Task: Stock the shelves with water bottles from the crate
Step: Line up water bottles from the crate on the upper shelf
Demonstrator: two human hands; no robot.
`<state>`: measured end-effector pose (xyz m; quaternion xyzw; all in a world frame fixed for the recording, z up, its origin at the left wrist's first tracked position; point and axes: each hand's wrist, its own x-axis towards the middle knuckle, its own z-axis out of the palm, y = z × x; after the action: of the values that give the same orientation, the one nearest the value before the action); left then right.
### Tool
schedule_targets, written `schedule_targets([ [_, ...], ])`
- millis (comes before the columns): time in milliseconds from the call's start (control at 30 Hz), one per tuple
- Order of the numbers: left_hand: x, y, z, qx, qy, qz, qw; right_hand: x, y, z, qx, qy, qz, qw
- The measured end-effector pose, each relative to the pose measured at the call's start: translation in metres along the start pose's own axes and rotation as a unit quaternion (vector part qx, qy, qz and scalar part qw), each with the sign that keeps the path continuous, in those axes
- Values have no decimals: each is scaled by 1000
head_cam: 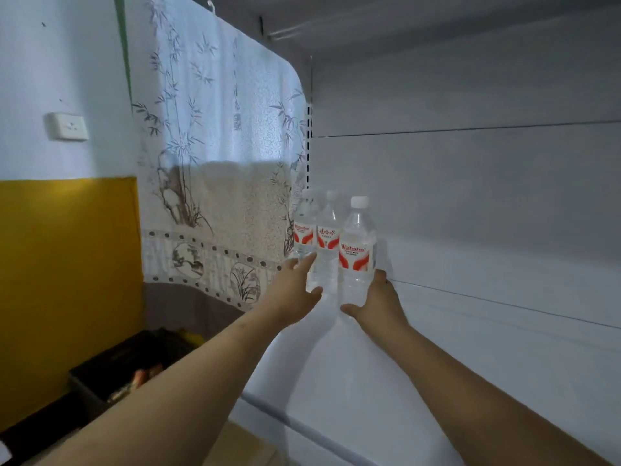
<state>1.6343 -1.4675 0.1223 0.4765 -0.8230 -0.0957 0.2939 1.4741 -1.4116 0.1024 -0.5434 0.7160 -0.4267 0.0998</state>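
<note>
Right hand [378,302] grips the lower body of a clear plastic water bottle with white cap and red-and-white label [357,253], thumb curled across the front near the base, fingers wrapped behind; bottle upright on the white shelf board [369,381]. Label reads "Wahaha" in red; smaller print beneath too tiny to read. Left hand [295,292] at 9 o'clock of that bottle, fingers straight and spread narrow, index tip touching the second clear bottle [327,243], thumb low beside its base. Second bottle's red-and-white label carries red Chinese characters. Third clear bottle [304,230] at 10 o'clock, just beside the second, label partly readable, looks like "Wahaha". All three stand close together at the shelf's left back corner. Further out: white bamboo-print curtain [215,146] at 9 o'clock, black crate [121,368] at 7 o'clock, contents unclear, white wall socket [67,126] at 10 o'clock.
</note>
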Motion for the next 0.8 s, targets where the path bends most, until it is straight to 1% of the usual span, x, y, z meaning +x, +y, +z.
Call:
schedule_targets([
  [67, 19, -10, 13, 7, 7, 1, 1000, 23, 0, 6, -16, 17, 26, 999],
  [167, 43, -23, 40, -8, -13, 9, 1000, 48, -1, 14, -31, 33, 55, 997],
  [267, 53, -38, 63, -13, -11, 34, 999, 57, 0, 24, -45, 72, 51, 995],
  [367, 58, -43, 70, -18, -8, 44, 999, 57, 4, 29, -65, 105, 33, 992],
  [467, 56, -44, 70, -8, -1, 46, 999, 61, 2, 32, -59, 108, 50, 991],
  [567, 53, -42, 69, 13, -5, 43, 999, 60, -2, 31, -56, 82, 63, 993],
  [633, 49, -41, 62, 22, -39, 30, 999, 53, -7, 24, -77, 59, 78, 992],
  [700, 42, -40, 51, 33, -97, 11, 995, 42, -15, 11, -131, 47, 91, 986],
  [733, 35, -39, 44, 39, -114, 4, 993, 36, -20, 3, -167, 54, 81, 981],
  [800, 16, -39, 28, 38, -105, -2, 994, 22, -32, -10, -219, 83, 40, 971],
])
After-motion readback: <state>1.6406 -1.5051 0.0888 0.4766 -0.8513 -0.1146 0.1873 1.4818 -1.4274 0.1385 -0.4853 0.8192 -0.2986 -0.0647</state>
